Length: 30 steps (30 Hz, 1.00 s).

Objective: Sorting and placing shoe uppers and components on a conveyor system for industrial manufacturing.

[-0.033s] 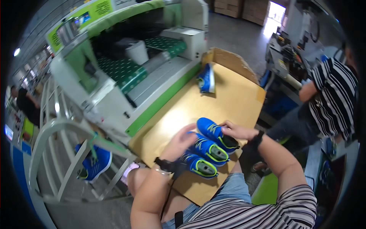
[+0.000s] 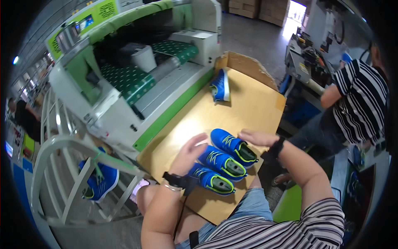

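Note:
Three blue sneakers with yellow-green collars sit side by side on a light brown board (image 2: 257,108), toes to the far left. They are a right sneaker (image 2: 225,139), a middle sneaker (image 2: 216,159) and a near-left sneaker (image 2: 205,174). My left hand (image 2: 187,157) hovers by the toes of the middle and near-left ones, fingers apart, hiding part of the near-left toe. My right hand (image 2: 260,138) is beside the right sneaker's collar, open, its fingers stretched toward the laces and nothing gripped. Further off, another blue sneaker (image 2: 223,87) lies on its side.
A white and green machine (image 2: 116,114) with a dotted green belt (image 2: 132,87) borders the board's far left. A torn cardboard edge (image 2: 248,68) rises behind. White rails (image 2: 54,137) and a blue shoe (image 2: 105,178) are at left. A co-worker in stripes (image 2: 360,99) is at right.
My right hand has come off the right sneaker, which now lies flat beside the others. The left hand has drawn back a little to the left, its fingers more spread.

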Each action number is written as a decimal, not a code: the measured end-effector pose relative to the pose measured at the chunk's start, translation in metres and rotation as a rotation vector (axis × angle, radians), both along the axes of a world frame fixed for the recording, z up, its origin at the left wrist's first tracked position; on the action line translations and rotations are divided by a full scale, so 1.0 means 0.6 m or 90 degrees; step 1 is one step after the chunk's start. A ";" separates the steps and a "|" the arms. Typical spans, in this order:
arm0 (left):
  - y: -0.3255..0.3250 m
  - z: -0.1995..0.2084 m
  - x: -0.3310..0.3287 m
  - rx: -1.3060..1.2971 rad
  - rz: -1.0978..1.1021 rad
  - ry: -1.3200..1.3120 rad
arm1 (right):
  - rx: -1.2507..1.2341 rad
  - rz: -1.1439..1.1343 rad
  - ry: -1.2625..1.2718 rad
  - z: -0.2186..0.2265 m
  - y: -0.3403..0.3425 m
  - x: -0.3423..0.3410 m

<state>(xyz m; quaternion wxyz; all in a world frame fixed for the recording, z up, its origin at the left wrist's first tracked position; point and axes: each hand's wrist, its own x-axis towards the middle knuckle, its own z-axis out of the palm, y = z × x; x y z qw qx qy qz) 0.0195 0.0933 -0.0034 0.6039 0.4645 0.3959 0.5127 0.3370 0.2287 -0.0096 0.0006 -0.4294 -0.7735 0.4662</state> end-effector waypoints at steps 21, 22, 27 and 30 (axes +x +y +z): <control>0.052 0.005 0.000 -0.113 -0.052 -0.038 | 0.214 -0.628 0.267 -0.113 0.347 0.098; 0.035 0.002 -0.023 -0.123 -0.011 -0.023 | 0.186 -0.607 0.308 -0.125 0.289 0.040; 0.040 -0.044 -0.032 -0.106 0.047 -0.120 | 0.266 -0.456 0.184 -0.093 0.056 0.036; 0.025 -0.033 -0.018 -0.126 0.179 -0.246 | 0.093 -0.508 0.303 -0.031 -0.025 0.046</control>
